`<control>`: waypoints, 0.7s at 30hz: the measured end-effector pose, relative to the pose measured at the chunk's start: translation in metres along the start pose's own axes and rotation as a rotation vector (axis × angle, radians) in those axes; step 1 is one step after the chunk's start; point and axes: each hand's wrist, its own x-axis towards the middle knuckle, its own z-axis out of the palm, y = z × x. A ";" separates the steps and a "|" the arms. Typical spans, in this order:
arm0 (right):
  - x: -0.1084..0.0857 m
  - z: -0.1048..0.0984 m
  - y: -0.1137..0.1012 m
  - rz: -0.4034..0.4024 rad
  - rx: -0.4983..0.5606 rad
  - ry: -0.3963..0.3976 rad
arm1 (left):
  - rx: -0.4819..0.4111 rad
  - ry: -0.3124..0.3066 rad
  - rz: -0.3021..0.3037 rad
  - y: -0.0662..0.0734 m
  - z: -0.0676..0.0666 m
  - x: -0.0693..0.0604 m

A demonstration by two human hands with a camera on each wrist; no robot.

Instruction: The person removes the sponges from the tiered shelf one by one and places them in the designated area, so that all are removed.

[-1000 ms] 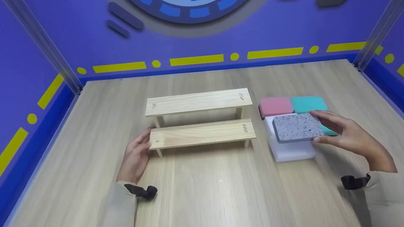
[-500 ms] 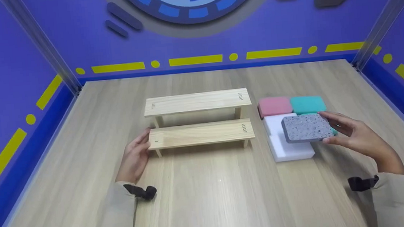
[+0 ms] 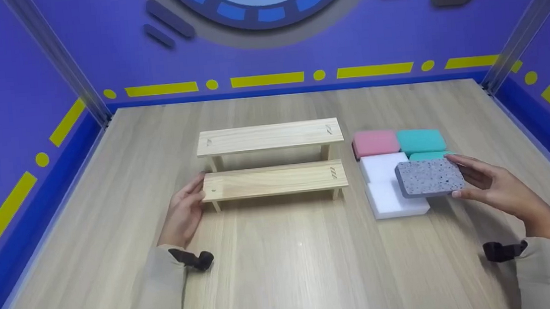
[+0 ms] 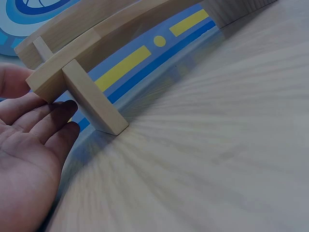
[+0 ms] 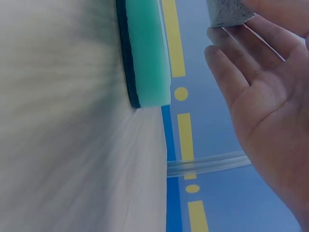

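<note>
My right hand [image 3: 499,184] pinches the right end of a grey speckled block [image 3: 429,177], thumb at the near edge and fingers at the far edge. The block is lifted over the white sponges [image 3: 398,198] and a teal sponge [image 3: 429,155], partly hiding them. In the right wrist view, only a corner of the speckled block [image 5: 229,12] shows. On the left, my left hand [image 3: 185,212] holds the left end of the front wooden shelf [image 3: 275,180]. The left wrist view has the fingers [image 4: 48,118] curled beside the shelf's leg [image 4: 94,99], under the plank.
Behind the front shelf stands a higher wooden shelf [image 3: 268,137]. A pink sponge [image 3: 376,142] and another teal sponge [image 3: 421,140] lie at the back of the sponge group. Blue panels [image 3: 267,60] enclose the wooden table [image 3: 275,269] at the back and both sides.
My right hand has carried the grey speckled block to the right and slightly nearer, uncovering more of the white sponges. The left hand stays at the shelf's end.
</note>
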 end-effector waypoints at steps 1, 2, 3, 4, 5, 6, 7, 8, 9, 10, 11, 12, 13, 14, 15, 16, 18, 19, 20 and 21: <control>-0.001 -0.001 0.001 0.005 0.002 -0.001 | -0.004 0.002 -0.003 0.000 0.000 0.000; -0.002 -0.002 0.003 0.010 0.006 -0.001 | -0.005 0.004 -0.003 0.000 0.000 0.000; -0.003 -0.003 0.004 0.015 0.009 0.001 | -0.005 0.003 -0.001 0.000 0.000 0.000; -0.004 -0.004 0.006 0.021 0.008 0.003 | -0.006 0.005 -0.001 0.000 0.000 0.000; -0.004 -0.004 0.008 0.027 0.007 0.005 | -0.008 0.007 -0.002 0.000 0.001 0.000; -0.005 -0.005 0.010 0.035 0.007 0.005 | -0.008 0.009 -0.001 0.000 0.001 0.000; -0.006 -0.006 0.011 0.046 0.003 0.005 | -0.008 0.011 -0.001 0.000 0.001 0.000; -0.006 -0.006 0.013 0.056 0.006 0.003 | -0.005 0.009 0.000 0.000 0.001 0.000; -0.007 -0.007 0.014 0.064 0.006 0.002 | -0.003 0.008 0.001 0.000 0.001 0.000; -0.008 -0.008 0.016 0.070 0.007 0.000 | -0.004 0.009 0.002 0.000 0.001 0.000; -0.009 -0.009 0.017 0.073 0.008 -0.001 | -0.002 0.008 0.004 0.000 0.002 0.000; -0.010 -0.010 0.018 0.078 0.010 -0.002 | 0.000 0.006 0.007 0.000 0.002 0.000; -0.011 -0.011 0.019 0.082 0.010 -0.004 | 0.003 0.006 0.007 0.000 0.002 0.000; -0.012 -0.012 0.020 0.088 0.012 -0.005 | 0.007 0.005 0.009 0.001 0.002 0.000; -0.013 -0.013 0.021 0.093 0.009 -0.005 | 0.007 0.007 0.009 0.001 0.002 0.000; -0.014 -0.014 0.022 0.100 0.010 -0.006 | 0.008 0.007 0.008 0.001 0.002 0.000; -0.017 -0.016 0.024 0.113 0.018 -0.012 | 0.010 0.008 0.007 0.001 0.002 0.000; -0.018 -0.017 0.025 0.114 0.022 -0.016 | 0.009 0.008 0.005 0.001 0.002 0.000; -0.019 -0.018 0.025 0.114 0.024 -0.020 | 0.006 0.008 0.005 0.002 0.002 0.000; -0.019 -0.019 0.026 0.109 0.030 -0.022 | 0.003 0.010 0.004 0.002 0.001 0.000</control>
